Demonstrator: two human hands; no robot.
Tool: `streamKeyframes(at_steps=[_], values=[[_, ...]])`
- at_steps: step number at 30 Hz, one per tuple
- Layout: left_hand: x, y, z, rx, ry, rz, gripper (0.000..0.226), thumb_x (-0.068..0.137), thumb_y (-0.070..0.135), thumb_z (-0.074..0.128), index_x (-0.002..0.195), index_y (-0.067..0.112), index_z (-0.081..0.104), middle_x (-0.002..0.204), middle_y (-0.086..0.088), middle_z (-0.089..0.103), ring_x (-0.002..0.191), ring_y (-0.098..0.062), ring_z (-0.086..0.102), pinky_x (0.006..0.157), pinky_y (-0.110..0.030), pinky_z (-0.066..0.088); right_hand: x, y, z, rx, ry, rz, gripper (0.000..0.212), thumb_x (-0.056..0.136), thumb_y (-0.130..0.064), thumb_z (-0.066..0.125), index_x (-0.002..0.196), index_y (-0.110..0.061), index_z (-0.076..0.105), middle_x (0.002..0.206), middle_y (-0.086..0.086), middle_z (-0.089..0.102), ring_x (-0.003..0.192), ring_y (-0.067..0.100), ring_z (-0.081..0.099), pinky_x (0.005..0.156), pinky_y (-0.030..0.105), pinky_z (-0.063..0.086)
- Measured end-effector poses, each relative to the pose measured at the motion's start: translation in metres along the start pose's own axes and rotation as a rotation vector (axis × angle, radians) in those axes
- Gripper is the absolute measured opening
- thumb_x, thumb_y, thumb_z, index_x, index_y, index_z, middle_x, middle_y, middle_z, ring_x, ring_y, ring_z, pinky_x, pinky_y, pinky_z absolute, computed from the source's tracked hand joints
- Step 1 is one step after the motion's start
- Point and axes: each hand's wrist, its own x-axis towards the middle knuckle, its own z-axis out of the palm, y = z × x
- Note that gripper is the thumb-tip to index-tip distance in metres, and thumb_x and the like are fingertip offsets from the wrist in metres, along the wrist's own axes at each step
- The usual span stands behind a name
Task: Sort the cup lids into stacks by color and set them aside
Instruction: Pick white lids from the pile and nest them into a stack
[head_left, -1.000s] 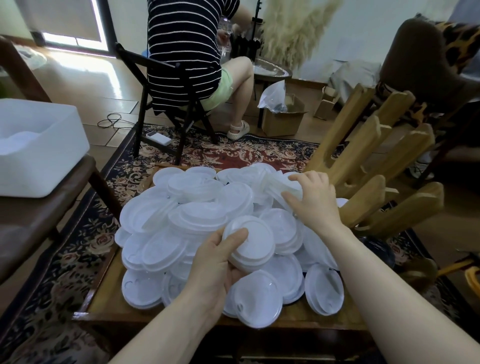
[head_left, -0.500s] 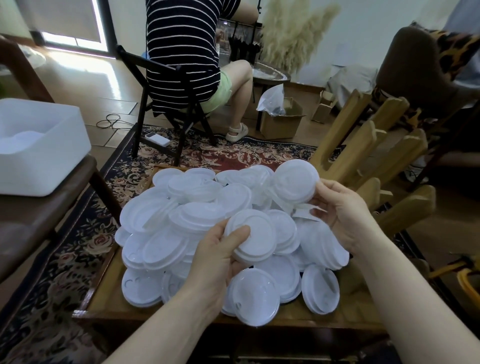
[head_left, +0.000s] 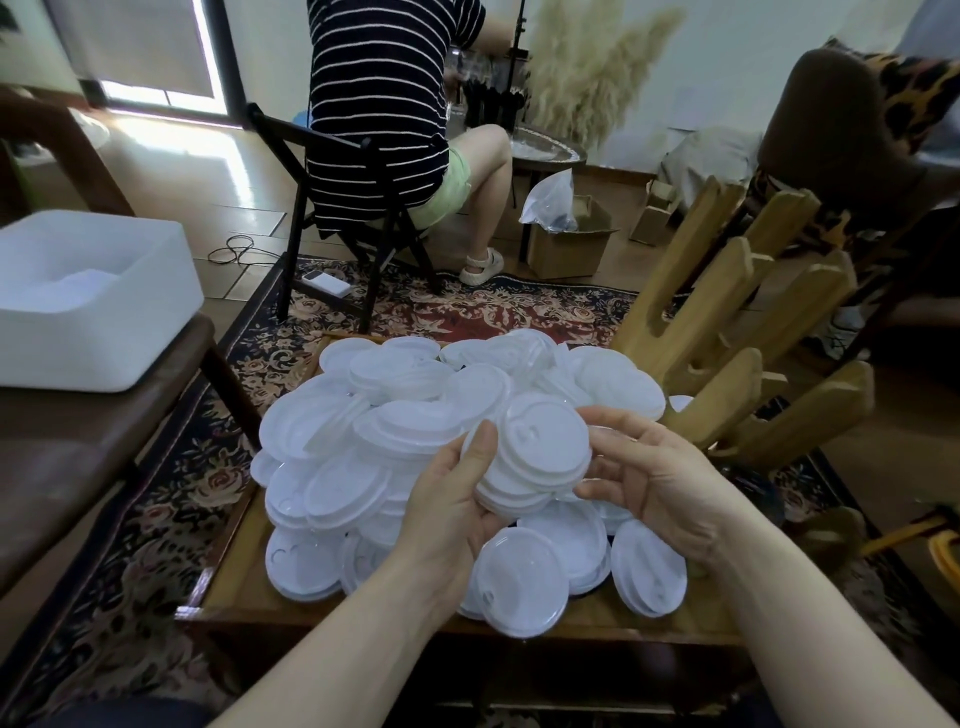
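Observation:
A big heap of white and clear plastic cup lids (head_left: 395, 421) covers a low wooden table (head_left: 244, 597). My left hand (head_left: 452, 499) grips a small stack of white lids (head_left: 540, 457) from below and the left, thumb on the top rim. My right hand (head_left: 649, 478) is at the stack's right edge, fingers loosely curved and touching the top lid. More lids (head_left: 524, 582) lie below the stack near the table's front edge.
A wooden rack with slanted pegs (head_left: 737, 332) stands right of the table. A white plastic bin (head_left: 88, 306) sits on a bench at the left. A person in a striped shirt (head_left: 379, 104) sits on a black chair behind, on a patterned rug (head_left: 467, 306).
My right hand picked a lid from the far right of the heap, carried it toward me and set it on the stack in my left hand. The stack has risen slightly.

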Motion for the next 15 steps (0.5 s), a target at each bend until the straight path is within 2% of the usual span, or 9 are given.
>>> streamKeyframes(at_steps=[3, 7, 9, 12, 15], values=[[0.0007, 0.0001, 0.0006, -0.004, 0.012, -0.007, 0.064, 0.076, 0.035, 0.066, 0.129, 0.001, 0.059, 0.117, -0.016, 0.072, 0.109, -0.032, 0.069, 0.079, -0.039, 0.062, 0.001, 0.0002, 0.0008, -0.016, -0.013, -0.007, 0.044, 0.079, -0.009, 0.062, 0.122, 0.001, 0.057, 0.086, 0.014, 0.068, 0.065, 0.02, 0.065, 0.056, 0.027, 0.057], [0.0025, -0.0013, 0.0007, 0.006, 0.014, -0.029, 0.067, 0.077, 0.038, 0.063, 0.131, -0.001, 0.058, 0.121, -0.019, 0.07, 0.111, -0.034, 0.068, 0.079, -0.04, 0.061, 0.001, 0.0028, 0.0034, -0.014, -0.033, 0.01, 0.038, 0.077, -0.008, 0.063, 0.115, -0.001, 0.061, 0.083, 0.012, 0.07, 0.065, 0.019, 0.065, 0.054, 0.027, 0.057], [0.0018, -0.0016, 0.0005, 0.017, -0.001, -0.031, 0.067, 0.076, 0.038, 0.066, 0.13, 0.0, 0.059, 0.121, -0.021, 0.07, 0.112, -0.037, 0.067, 0.081, -0.041, 0.06, 0.0011, 0.0043, 0.005, -0.038, -0.025, 0.012, 0.042, 0.076, -0.009, 0.064, 0.116, 0.001, 0.06, 0.083, 0.014, 0.069, 0.064, 0.02, 0.066, 0.054, 0.027, 0.058], [0.0015, -0.0019, -0.0019, 0.043, -0.012, -0.002, 0.059, 0.072, 0.024, 0.071, 0.126, 0.002, 0.062, 0.116, -0.019, 0.072, 0.096, -0.028, 0.072, 0.072, -0.036, 0.062, 0.0008, 0.0049, 0.0067, -0.085, 0.007, -0.012, 0.043, 0.075, -0.011, 0.067, 0.115, 0.0, 0.061, 0.083, 0.015, 0.068, 0.065, 0.021, 0.066, 0.054, 0.028, 0.058], [0.004, -0.0035, -0.0054, 0.077, 0.019, 0.012, 0.043, 0.081, 0.011, 0.069, 0.124, 0.004, 0.063, 0.109, -0.016, 0.074, 0.087, -0.023, 0.073, 0.064, -0.031, 0.062, -0.0002, 0.0069, 0.005, -0.221, 0.036, -0.052, 0.028, 0.084, -0.01, 0.067, 0.112, -0.003, 0.064, 0.082, 0.013, 0.066, 0.067, 0.021, 0.065, 0.058, 0.03, 0.059]])
